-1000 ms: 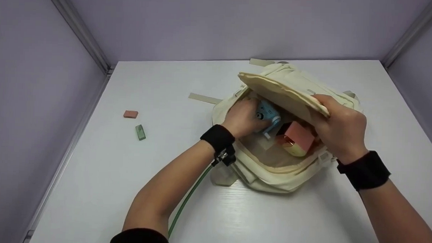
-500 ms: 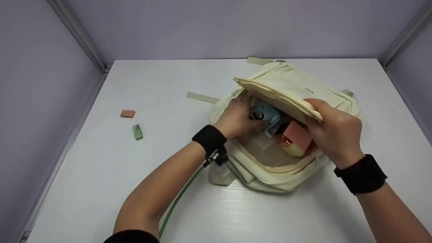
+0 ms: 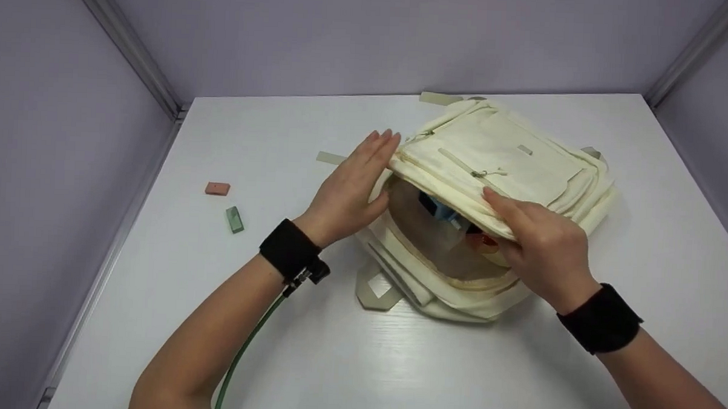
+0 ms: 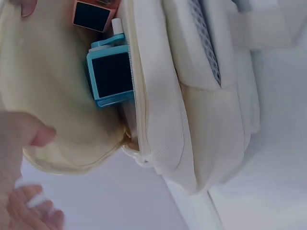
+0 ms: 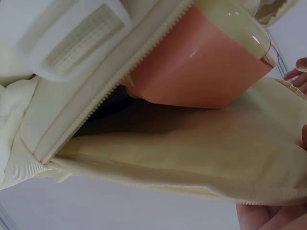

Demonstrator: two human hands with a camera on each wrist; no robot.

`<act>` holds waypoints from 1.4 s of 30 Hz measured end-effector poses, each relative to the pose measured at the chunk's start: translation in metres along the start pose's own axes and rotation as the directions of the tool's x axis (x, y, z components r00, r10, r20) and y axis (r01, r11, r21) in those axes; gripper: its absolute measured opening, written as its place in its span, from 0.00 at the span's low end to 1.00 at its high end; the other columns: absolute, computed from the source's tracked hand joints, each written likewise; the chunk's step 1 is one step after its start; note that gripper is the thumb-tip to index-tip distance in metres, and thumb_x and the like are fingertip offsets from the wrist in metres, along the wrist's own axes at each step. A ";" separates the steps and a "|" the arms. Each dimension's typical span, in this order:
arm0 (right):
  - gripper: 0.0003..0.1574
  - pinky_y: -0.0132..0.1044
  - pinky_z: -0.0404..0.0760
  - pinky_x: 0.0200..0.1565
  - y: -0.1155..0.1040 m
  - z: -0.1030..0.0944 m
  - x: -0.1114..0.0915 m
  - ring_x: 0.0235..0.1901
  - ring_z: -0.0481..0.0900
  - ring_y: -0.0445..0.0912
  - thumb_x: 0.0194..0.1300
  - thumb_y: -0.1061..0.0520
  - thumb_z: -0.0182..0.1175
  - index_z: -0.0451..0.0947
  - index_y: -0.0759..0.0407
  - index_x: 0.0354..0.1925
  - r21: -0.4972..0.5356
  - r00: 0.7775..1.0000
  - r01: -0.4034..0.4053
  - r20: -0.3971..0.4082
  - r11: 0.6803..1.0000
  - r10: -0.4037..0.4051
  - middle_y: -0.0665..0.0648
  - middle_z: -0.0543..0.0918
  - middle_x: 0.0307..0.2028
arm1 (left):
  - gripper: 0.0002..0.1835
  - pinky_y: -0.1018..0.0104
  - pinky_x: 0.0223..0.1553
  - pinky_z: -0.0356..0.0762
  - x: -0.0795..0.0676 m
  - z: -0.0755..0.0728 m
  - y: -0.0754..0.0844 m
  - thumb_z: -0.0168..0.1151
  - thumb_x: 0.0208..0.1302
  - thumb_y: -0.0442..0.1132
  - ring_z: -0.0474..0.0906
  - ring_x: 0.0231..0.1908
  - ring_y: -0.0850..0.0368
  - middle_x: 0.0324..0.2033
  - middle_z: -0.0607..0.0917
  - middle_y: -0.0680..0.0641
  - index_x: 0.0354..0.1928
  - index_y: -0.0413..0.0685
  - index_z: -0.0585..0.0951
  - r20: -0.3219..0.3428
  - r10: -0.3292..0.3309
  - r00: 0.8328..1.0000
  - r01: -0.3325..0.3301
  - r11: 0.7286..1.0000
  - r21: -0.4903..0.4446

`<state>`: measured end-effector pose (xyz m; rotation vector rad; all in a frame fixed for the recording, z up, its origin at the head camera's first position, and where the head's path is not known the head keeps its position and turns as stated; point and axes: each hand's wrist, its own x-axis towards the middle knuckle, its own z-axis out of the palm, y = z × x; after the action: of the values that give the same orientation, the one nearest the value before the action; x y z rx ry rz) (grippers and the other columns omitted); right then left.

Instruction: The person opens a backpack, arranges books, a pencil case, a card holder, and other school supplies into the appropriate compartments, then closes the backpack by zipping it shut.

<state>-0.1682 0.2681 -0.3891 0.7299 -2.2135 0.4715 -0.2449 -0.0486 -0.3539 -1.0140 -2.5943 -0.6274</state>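
Observation:
A cream backpack (image 3: 487,154) lies on the white table with its main compartment unzipped. My right hand (image 3: 544,250) pinches the edge of its front flap (image 3: 425,179), thumb and fingers on either side of the fabric. My left hand (image 3: 349,192), fingers straight, is at the flap's left corner; whether it touches cannot be told. Inside the bag, partly covered by the flap, are a light-blue item with a dark square panel (image 4: 110,72) and a pink-orange boxy item with a clear yellowish part (image 5: 201,62).
A small reddish block (image 3: 217,189) and a small green block (image 3: 234,220) lie on the table (image 3: 281,153) at the left. Pale straps (image 3: 377,299) stick out around the bag. A green cable (image 3: 244,345) runs along the left forearm. Walls enclose the back and sides.
My left hand has come out of the bag, away from the blue item, to the flap's left corner. My right hand has lowered the flap toward me, covering more of the opening.

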 end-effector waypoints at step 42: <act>0.39 0.61 0.38 0.74 0.015 0.008 -0.044 0.77 0.47 0.65 0.81 0.42 0.44 0.57 0.62 0.78 0.170 0.966 -0.214 0.181 0.962 0.183 0.66 0.55 0.78 | 0.28 0.59 0.72 0.58 -0.041 0.053 -0.016 0.63 0.73 0.51 0.53 0.77 0.41 0.77 0.59 0.38 0.68 0.43 0.77 0.349 0.487 0.800 -0.589 0.748 0.306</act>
<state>-0.1573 0.2913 -0.4287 0.6654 -2.4338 0.7540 -0.2324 -0.0563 -0.4209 -1.6751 -2.2730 0.1929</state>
